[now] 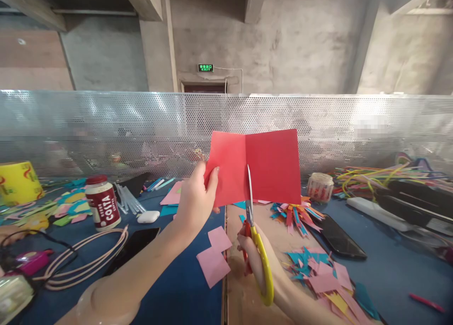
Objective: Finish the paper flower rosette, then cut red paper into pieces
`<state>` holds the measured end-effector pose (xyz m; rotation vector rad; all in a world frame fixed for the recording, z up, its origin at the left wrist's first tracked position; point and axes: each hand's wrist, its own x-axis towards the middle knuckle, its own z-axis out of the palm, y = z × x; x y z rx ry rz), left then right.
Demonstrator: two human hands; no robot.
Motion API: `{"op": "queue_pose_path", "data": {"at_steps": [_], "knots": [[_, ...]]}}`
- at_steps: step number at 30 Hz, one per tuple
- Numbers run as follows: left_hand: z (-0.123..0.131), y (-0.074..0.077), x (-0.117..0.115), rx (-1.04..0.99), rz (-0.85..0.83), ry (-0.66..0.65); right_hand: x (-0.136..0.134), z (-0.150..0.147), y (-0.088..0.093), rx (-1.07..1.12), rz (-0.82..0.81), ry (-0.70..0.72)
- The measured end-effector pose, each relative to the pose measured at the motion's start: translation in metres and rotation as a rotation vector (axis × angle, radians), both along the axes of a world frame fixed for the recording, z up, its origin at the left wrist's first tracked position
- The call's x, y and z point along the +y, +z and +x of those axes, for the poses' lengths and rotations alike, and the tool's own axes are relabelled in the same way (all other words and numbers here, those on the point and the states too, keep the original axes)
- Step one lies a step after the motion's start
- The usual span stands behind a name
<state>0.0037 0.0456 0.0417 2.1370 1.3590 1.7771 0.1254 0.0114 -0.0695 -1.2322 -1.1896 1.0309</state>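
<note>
My left hand point(198, 193) grips a sheet of red paper point(272, 164) at its left edge, thumb in front. A crease runs down the sheet, which is held upright above the table. In my right hand point(260, 259) is a pair of scissors point(264, 263) with red and yellow handles. Their blades point up along the crease from the sheet's lower edge; whether they are cutting into it I cannot tell. Two pink paper squares point(213, 263) lie on the table below my left wrist.
Paper scraps point(329, 278) and a fringed paper bundle point(297, 216) lie to the right, near a black phone point(338, 237). A Costa bottle point(102, 204), a white earphone case point(148, 216) and a coiled cable point(85, 259) are on the left. A perforated metal screen point(141, 122) stands behind.
</note>
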Motion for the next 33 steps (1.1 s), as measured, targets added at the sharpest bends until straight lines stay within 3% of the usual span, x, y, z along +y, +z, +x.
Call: {"op": "queue_pose_path", "data": {"at_steps": [6,13,25,33], "knots": [[0.001,-0.001,-0.001,-0.028,-0.052,-0.023,0.004,-0.002,0.000,0.083,-0.119,-0.081],[0.001,-0.001,-0.002,-0.017,-0.030,-0.024,0.006,0.004,-0.008,-0.010,0.053,-0.076],[0.001,-0.001,-0.002,-0.036,-0.059,-0.047,0.012,0.009,-0.013,-0.192,0.124,-0.124],[0.001,-0.001,-0.001,-0.041,-0.072,-0.070,0.009,0.010,-0.009,-0.194,0.110,-0.137]]}}
